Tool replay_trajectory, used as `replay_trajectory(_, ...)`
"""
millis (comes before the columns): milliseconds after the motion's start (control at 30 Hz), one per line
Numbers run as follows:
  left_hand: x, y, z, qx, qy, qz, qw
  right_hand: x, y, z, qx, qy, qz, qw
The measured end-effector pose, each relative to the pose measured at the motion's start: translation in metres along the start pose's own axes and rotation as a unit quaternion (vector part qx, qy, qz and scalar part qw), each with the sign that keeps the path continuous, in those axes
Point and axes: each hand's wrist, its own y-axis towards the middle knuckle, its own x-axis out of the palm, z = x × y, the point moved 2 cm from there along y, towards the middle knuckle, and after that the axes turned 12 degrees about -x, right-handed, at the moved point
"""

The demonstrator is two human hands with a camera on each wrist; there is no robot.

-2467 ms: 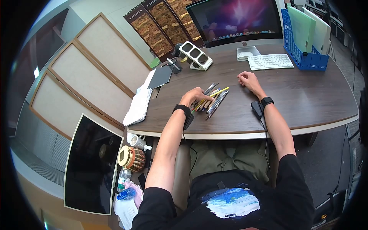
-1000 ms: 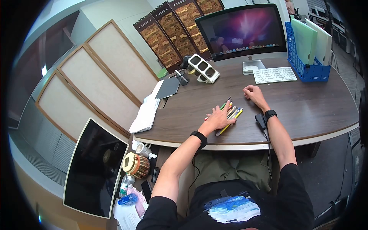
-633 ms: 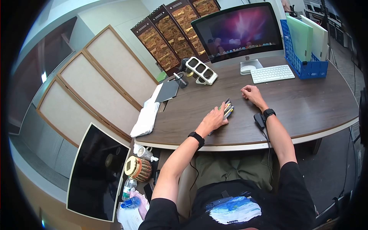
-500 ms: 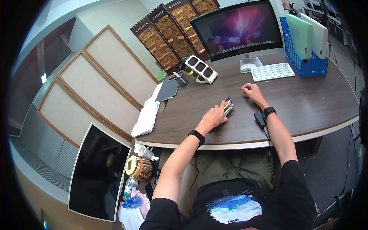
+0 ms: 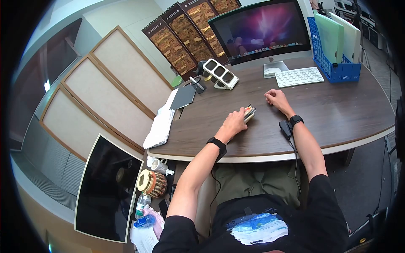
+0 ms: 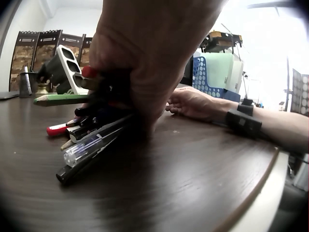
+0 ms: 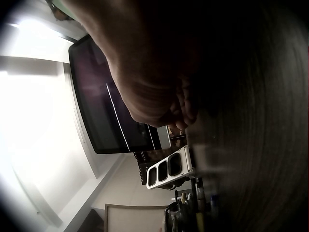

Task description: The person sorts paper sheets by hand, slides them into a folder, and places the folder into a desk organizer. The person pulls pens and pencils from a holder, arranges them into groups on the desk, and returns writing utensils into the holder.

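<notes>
In the head view my left hand [image 5: 234, 122] grips a bundle of pens and pencils [image 5: 249, 113] over the front middle of the desk. The left wrist view shows their ends fanning out from under the palm: a green pencil [image 6: 60, 99], a red-ended one [image 6: 57, 130], a clear-ended pen [image 6: 79, 152] and a black pen [image 6: 67, 175] low over the wood. Fingers and palm hide the middle of the bundle. My right hand [image 5: 277, 100] rests on the desk to the right with its fingers loosely curled, holding nothing.
Behind stand a white three-slot holder [image 5: 220, 75] and a dark mesh pen cup [image 5: 198, 87]. A keyboard [image 5: 299, 77], a mouse [image 5: 272, 71] and a computer screen [image 5: 263, 31] lie beyond my right hand, beside a blue file rack [image 5: 344, 72]. Papers [image 5: 158, 131] sit at the left edge.
Pens and pencils that lay spread on the desk are now gathered in my left hand, which has moved right since the first frame. My right hand keeps its place.
</notes>
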Motion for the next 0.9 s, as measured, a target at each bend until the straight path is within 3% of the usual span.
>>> replay_trajectory(100,-0.008,0.010,-0.014,-0.011,-0.039,0.005,0.999,-0.001,0.000,0.000,0.008,0.002,0.000,1.000)
replay_trajectory(267,-0.025,0.025,-0.025,-0.093,-0.078,-0.081,0.989,0.000,0.001,0.003,0.005,0.006,-0.005,1.000)
replay_trajectory(533,-0.026,0.025,-0.041,-0.110,-0.081,-0.129,0.982,0.001,0.003,0.005,0.004,-0.010,-0.010,1.000)
replay_trajectory(900,-0.007,0.020,-0.050,-0.086,-0.070,-0.095,0.989,0.002,0.000,0.004,-0.016,0.013,0.014,1.000)
